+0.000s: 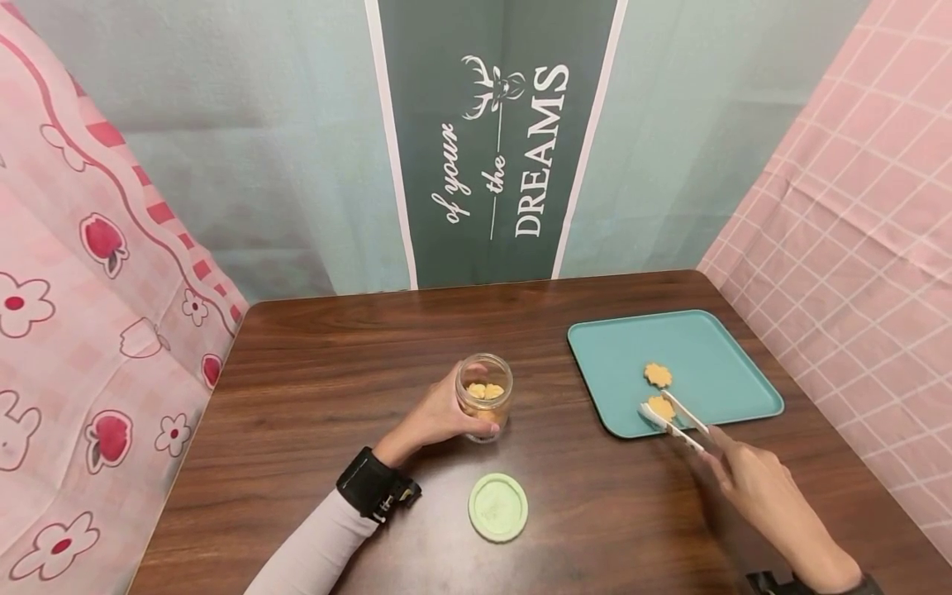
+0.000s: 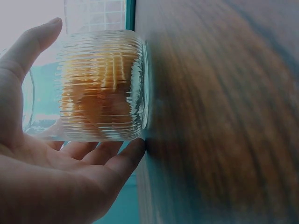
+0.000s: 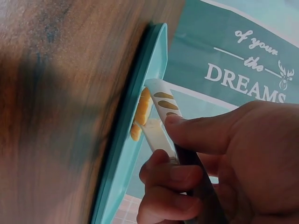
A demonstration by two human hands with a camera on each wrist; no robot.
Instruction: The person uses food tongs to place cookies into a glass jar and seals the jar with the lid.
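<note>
Left hand [image 1: 439, 413] had its fingers [image 2: 119, 156] and thumb curled loosely around the ribbed glass jar [image 1: 485, 396], holding it upright on the table [image 1: 312, 388] with a few cookies showing inside and the top open. Right hand [image 1: 766, 496] was pinching a pair of white tongs [image 1: 680, 420], thumb on top and fingers tucked underneath, and the tong tips sat on either side of a flower-shaped cookie [image 1: 660, 406] near the front edge of the teal tray [image 1: 714, 347]. Couldn't really tell whether the cookie was squeezed or just sitting between the tips. A second cookie [image 1: 658, 374] lay on the tray just behind it, not touching. The green lid [image 1: 497, 506] was flat on the table just in front of the jar, between the two arms. Tray was off to the right of the jar, well apart. Behind the table hung a green banner [image 1: 494, 140] reading "DREAMS", with pink patterned cloth on both sides.
</note>
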